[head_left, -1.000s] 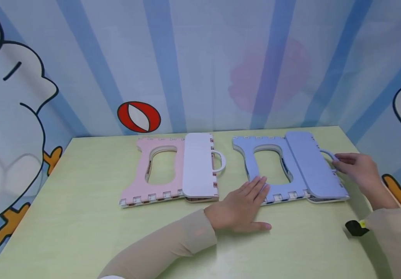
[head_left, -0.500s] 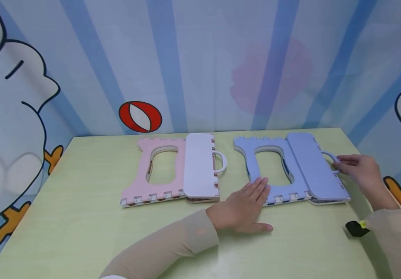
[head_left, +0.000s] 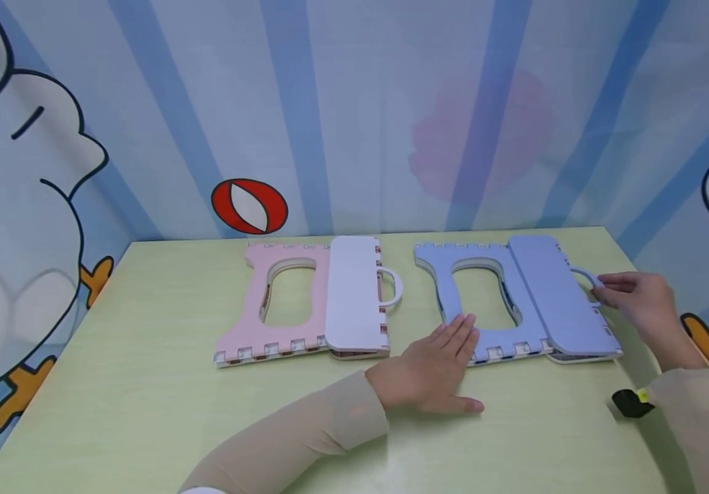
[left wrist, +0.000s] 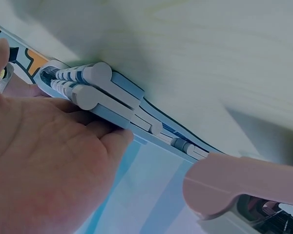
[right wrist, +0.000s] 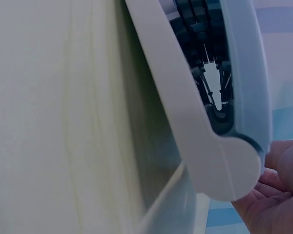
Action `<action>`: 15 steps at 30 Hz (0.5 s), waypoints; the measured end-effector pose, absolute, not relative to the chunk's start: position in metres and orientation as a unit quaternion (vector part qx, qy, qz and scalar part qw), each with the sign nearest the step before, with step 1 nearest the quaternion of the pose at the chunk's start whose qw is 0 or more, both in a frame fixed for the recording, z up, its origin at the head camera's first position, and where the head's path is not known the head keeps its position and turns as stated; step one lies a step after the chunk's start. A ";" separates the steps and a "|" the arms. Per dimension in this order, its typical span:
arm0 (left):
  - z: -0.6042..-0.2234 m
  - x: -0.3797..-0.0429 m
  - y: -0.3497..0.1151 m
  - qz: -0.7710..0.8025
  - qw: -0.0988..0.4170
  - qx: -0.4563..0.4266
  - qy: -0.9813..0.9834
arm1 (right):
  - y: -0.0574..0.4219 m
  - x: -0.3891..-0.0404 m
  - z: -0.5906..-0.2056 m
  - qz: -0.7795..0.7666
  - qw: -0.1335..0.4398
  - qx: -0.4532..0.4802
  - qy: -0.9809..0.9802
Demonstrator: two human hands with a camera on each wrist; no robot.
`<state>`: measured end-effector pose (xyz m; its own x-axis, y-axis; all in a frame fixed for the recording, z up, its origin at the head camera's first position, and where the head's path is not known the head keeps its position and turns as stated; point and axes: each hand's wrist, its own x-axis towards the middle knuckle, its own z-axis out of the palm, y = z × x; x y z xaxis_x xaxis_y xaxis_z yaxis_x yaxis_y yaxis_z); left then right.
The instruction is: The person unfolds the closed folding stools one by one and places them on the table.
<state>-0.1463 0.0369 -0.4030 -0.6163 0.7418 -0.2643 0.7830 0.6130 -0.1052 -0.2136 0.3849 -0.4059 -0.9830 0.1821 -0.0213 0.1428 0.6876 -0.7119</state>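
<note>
A blue folding step stool (head_left: 530, 288) lies folded flat on the table, its loop handle (head_left: 587, 276) toward the right. My left hand (head_left: 431, 370) rests with straight fingers on the near left leg of this stool, thumb spread out on the table. At the other end my right hand (head_left: 638, 302) pinches the handle between thumb and fingers. The left wrist view shows the left fingers (left wrist: 107, 136) against the stool's hinged edge. Seen from the right wrist, the folded seat end (right wrist: 224, 165) hides part of the right hand (right wrist: 278, 195).
A pink folding stool (head_left: 286, 329) with a white seat panel (head_left: 354, 295) lies folded to the left, its white handle (head_left: 390, 287) facing the blue one. Behind the table (head_left: 145, 412) hangs a printed backdrop (head_left: 361, 137). A small black object (head_left: 631, 403) is by the right sleeve.
Both hands keep their places on the blue stool. The whole head view has shifted very slightly; nothing else has visibly moved.
</note>
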 end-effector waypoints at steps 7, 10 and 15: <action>-0.401 -0.147 0.037 -0.104 0.105 0.429 0.891 | 0.384 -0.211 -0.401 0.377 0.025 -0.087 -0.922; -0.400 -0.147 0.037 -0.105 0.109 0.430 0.890 | 0.384 -0.211 -0.399 0.371 0.028 -0.084 -0.924; -0.399 -0.148 0.037 -0.104 0.110 0.428 0.891 | 0.384 -0.211 -0.395 0.355 0.039 -0.087 -0.930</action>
<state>-0.1481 0.0371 -0.3991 -0.6096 0.7400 -0.2844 0.7855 0.6122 -0.0908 -0.2108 0.3843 -0.3951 -0.9818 0.1893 0.0115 0.1336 0.7333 -0.6666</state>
